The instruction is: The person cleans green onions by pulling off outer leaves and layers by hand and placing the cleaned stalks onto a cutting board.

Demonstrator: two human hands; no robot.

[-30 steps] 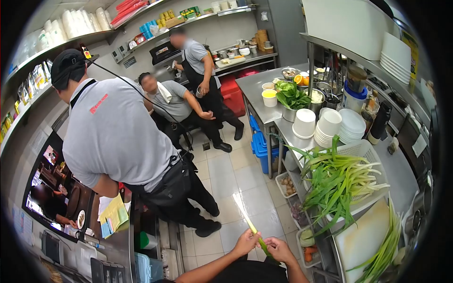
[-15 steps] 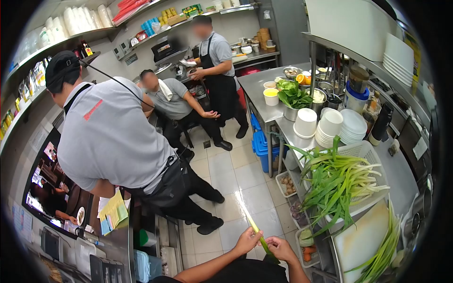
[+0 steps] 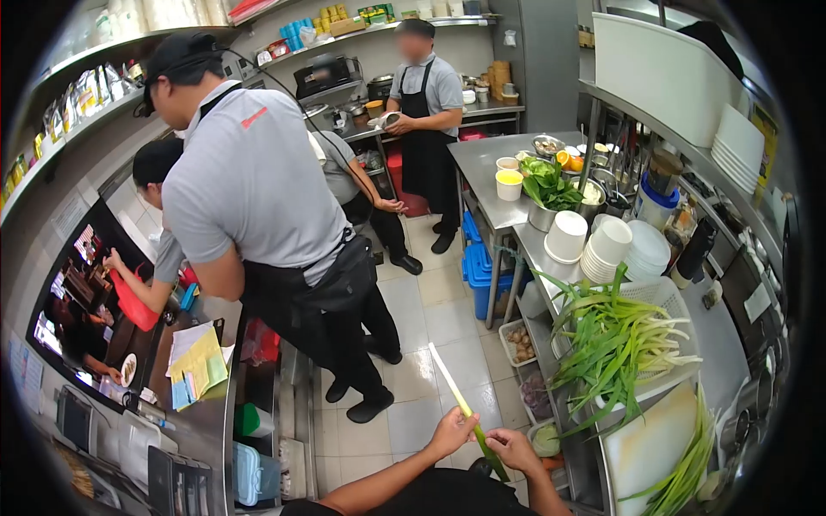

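My left hand [image 3: 454,432] is closed around the middle of a spring onion [image 3: 446,371], whose white end points forward over the floor. My right hand [image 3: 514,451] pinches the same stalk lower down at its green leaf end, close to my body. To the right, a white perforated basket [image 3: 680,303] carries a heap of loose spring onions [image 3: 615,331]. Nearer to me, more long green stalks [image 3: 684,464] lie along the right side of a white cutting board [image 3: 641,443].
Stacked white tubs [image 3: 565,236] and a pot of leafy greens [image 3: 544,217] stand on the steel counter at right. A person in grey [image 3: 258,181] stands left by a counter with papers [image 3: 198,365]; others are behind. Blue bins [image 3: 479,275] sit under the table.
Both hands keep hold of the spring onion, with little shift. At left, another person with a red bag has come into view at the hatch. The standing person has shifted, partly hiding the seated one.
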